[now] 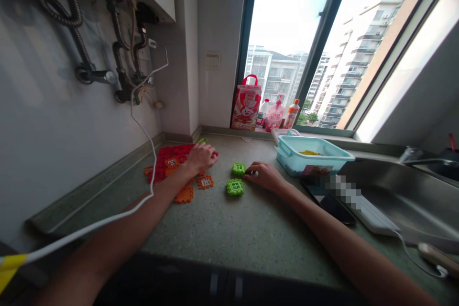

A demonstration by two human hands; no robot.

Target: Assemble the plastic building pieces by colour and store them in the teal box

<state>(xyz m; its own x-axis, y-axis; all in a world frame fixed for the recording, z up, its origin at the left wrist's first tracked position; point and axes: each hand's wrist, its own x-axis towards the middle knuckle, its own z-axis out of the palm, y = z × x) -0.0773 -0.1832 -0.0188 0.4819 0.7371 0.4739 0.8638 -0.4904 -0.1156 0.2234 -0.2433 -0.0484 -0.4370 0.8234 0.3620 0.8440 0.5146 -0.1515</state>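
Observation:
My left hand (201, 157) rests with curled fingers on a pile of red block pieces (168, 158) at the back left of the counter; a red piece shows at its fingertips. Orange square pieces (205, 181) lie just in front of it. My right hand (262, 176) lies on the counter, fingers curled and touching a green square piece (238, 168). A second green piece (235, 187) sits just left of that hand.
A teal plastic box (333, 155) with yellow contents stands right of my right hand. A phone (332, 203) and a steel sink (405, 201) lie further right. Bottles and a red bag (246, 103) stand on the sill. A white cable (143, 153) hangs across the left.

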